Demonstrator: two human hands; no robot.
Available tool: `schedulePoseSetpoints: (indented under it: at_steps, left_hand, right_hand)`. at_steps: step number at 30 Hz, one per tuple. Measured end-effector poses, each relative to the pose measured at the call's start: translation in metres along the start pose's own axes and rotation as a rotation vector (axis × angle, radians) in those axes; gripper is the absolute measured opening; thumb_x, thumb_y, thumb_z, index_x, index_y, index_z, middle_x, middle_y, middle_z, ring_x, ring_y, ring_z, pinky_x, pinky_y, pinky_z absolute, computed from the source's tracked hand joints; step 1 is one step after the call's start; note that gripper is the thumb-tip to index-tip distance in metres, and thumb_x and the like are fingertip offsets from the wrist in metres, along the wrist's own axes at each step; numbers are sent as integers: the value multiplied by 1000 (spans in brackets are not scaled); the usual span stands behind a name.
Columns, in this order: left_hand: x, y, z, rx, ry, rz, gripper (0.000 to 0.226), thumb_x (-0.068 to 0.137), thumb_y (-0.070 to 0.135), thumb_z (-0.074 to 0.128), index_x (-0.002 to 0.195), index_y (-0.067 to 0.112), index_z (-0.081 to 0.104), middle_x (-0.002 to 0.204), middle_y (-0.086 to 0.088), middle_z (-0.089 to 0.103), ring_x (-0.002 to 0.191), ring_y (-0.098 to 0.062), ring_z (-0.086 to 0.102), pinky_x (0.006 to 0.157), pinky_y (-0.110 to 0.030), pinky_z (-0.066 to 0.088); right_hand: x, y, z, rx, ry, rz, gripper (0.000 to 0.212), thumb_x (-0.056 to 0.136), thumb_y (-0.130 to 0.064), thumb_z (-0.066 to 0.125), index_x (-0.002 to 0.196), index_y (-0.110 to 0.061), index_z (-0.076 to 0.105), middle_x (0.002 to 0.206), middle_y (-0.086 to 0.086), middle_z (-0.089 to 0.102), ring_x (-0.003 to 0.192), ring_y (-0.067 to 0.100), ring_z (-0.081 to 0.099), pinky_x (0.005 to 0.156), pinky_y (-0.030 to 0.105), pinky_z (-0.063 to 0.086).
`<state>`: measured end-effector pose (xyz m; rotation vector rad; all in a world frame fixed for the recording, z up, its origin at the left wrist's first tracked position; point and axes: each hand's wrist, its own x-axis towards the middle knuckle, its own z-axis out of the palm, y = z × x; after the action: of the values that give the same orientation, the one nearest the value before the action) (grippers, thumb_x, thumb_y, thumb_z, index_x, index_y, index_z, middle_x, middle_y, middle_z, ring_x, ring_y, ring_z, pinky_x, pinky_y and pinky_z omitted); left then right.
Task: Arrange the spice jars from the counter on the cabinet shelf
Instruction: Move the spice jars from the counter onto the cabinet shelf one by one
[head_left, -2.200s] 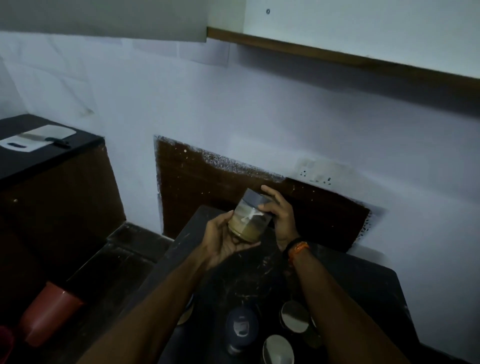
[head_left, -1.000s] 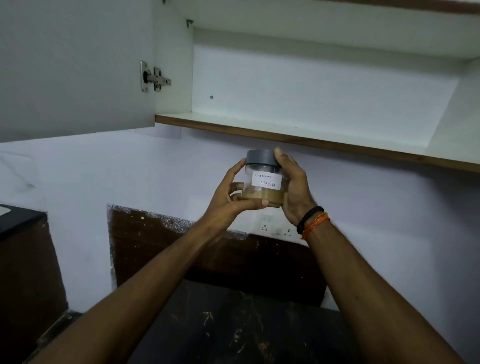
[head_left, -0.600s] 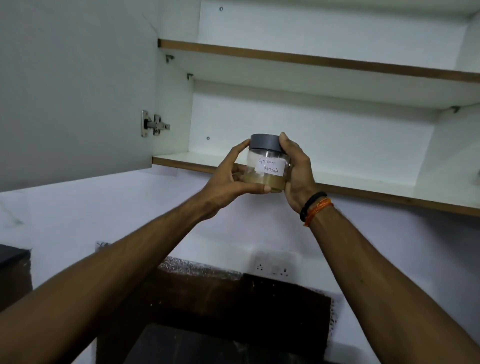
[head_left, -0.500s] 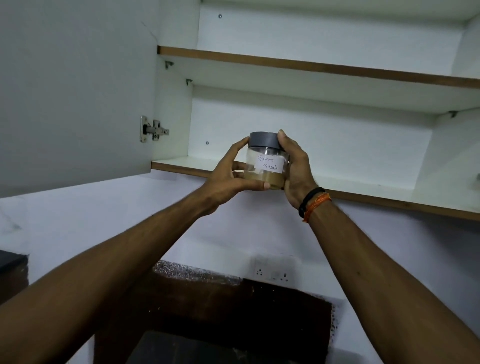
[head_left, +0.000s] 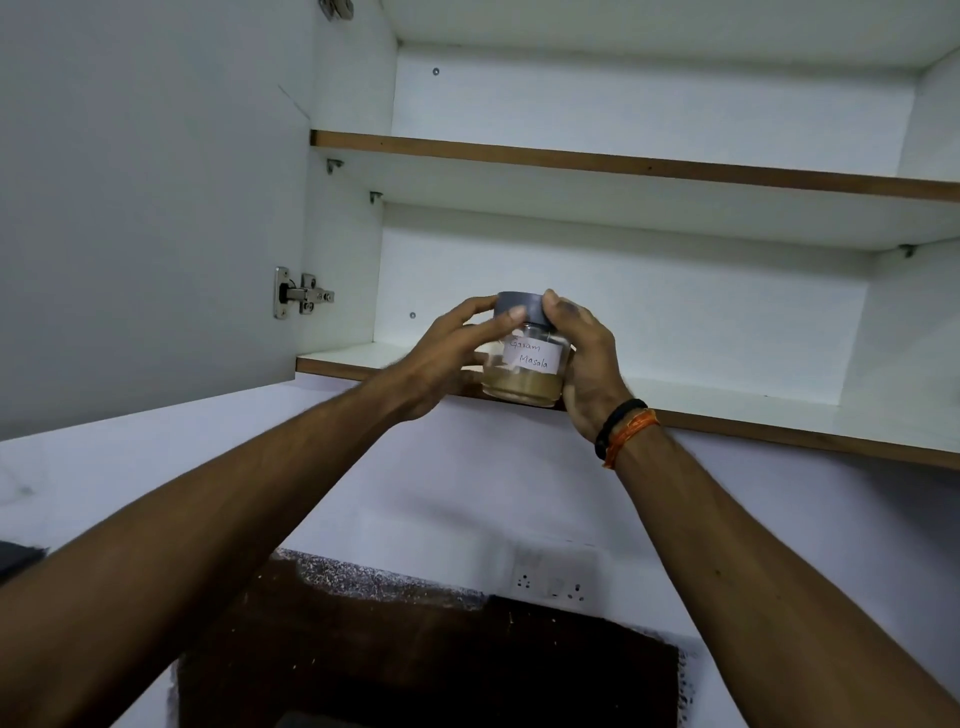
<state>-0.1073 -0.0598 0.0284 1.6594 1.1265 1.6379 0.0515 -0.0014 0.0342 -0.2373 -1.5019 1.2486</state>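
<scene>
A clear spice jar (head_left: 525, 369) with a grey lid and a white label reading "Garam Masala" holds brownish powder. It is upright at the front edge of the lower cabinet shelf (head_left: 737, 400); whether its base rests on the shelf I cannot tell. My left hand (head_left: 447, 358) grips the jar from the left, fingers curled over the lid. My right hand (head_left: 584, 364) grips it from the right, thumb at the lid. The other jars on the counter are out of view.
The white cabinet door (head_left: 145, 197) stands open at the left with a metal hinge (head_left: 298, 293). An upper shelf (head_left: 623, 166) spans the cabinet above. Below are a white wall, a wall socket (head_left: 553, 577) and a dark panel (head_left: 415, 665).
Both hands have lifted the jar from above the counter up to the lower shelf's front edge. My view has tilted up, and my left fingers have shifted onto the lid.
</scene>
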Motion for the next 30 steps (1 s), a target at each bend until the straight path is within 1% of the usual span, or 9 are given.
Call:
schedulePoseSetpoints:
  at_steps: [3,7,14,17,20,22,24,27,30]
  left_hand:
    - [13,12,-6,47,1,4,53,77,57,79,117,25,69,112,-2,75,94,-20,75,77,-35,59]
    - [30,21,-16,86,-11,19,60,76,47,83,122,11,67,116,-10,74,103,-29,73,83,-39,60]
    - [52,24,-32,150,-9,38,57,72,41,85,116,8,69,102,-5,77,90,-19,75,69,-29,59]
    - [59,23,-39,197,11,77,52,69,41,82,110,12,69,94,1,75,86,-16,74,68,-28,60]
    - [66,18,-52,205,33,98,51,69,39,79,111,12,66,100,-2,72,92,-18,72,69,-28,59]
    - [69,13,-63,204,57,97,49,75,34,80,116,11,64,106,-4,70,97,-22,70,69,-29,58]
    - [73,6,-77,201,69,87,48,83,27,77,126,14,60,114,-5,67,102,-25,69,70,-30,58]
    - [77,-7,-97,205,76,59,51,85,22,76,133,24,58,124,-7,63,107,-26,66,78,-36,60]
    - [86,-22,-111,223,96,35,48,85,21,77,130,26,61,122,-5,64,106,-27,66,77,-35,60]
  right_hand:
    - [4,0,1,-22,-14,-7,50,91,-40,67,123,-2,63,115,15,68,102,30,69,92,61,53]
    - [12,-5,4,-38,-28,-5,50,92,-47,62,122,-7,66,119,15,69,106,31,69,91,58,55]
    - [30,-1,14,-39,-17,4,52,96,-48,54,127,-6,62,126,19,65,115,37,63,95,60,52]
    - [41,8,20,33,17,5,54,100,-51,44,122,-5,61,124,17,64,113,34,63,98,51,53]
    - [57,21,23,45,129,15,52,102,-55,36,124,-13,58,120,10,64,109,27,64,92,41,56]
    - [67,34,22,-157,258,28,52,103,-52,36,125,-11,59,117,12,67,106,28,65,96,43,53]
    - [72,50,15,-623,325,-45,45,103,-48,39,112,-12,65,105,9,72,99,27,66,90,39,52]
    - [73,75,4,-1260,171,-176,42,101,-48,41,97,-16,68,95,7,72,89,29,64,74,32,45]
    - [75,91,3,-1565,86,-306,49,99,-51,37,76,-19,65,77,4,69,71,25,61,62,31,43]
